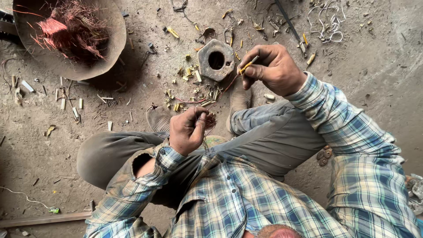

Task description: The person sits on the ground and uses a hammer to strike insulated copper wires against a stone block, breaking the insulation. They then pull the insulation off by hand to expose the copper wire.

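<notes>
My right hand [273, 68] pinches a short piece of yellow-sleeved wire [247, 65] above the dirt floor. A thin reddish copper strand [225, 87] runs from it down to my left hand [188, 130]. That hand is closed on a small tangle of copper strands [211, 120] over my knee. A hexagonal metal block [216, 59] with a round hole lies on the ground just left of my right hand. Yellow insulation scraps [194, 90] lie scattered beneath it.
A round metal pan [105, 53] at the upper left holds a heap of bare copper wire [70, 28]. White wire loops [328, 22] and a dark metal rod [288, 20] lie at the top right. A metal bar [44, 219] lies at the lower left.
</notes>
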